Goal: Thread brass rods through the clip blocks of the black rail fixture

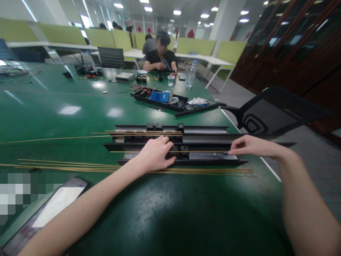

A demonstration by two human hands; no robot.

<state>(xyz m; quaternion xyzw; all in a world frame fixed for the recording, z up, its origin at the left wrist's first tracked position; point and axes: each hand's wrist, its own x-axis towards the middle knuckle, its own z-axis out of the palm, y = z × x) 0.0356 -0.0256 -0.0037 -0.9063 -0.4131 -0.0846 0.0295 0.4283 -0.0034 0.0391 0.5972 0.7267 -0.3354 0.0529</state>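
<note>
Several long black channel rails lie side by side across the green table, with black blocks set in them. My left hand rests over the rails beside the blocks, its fingers curled; what it grips, if anything, is hidden. At the right, my right hand pinches the end of a thin brass rod, which runs left along the front rail past the blocks. More brass rods lie on the table in front of the rails, and others lie across the rear rails.
Behind the rails, a black tray holds a blue item, with white gloves beside it. Farther back stand a bottle and a cup. A person sits across the table. A phone-like slab lies front left.
</note>
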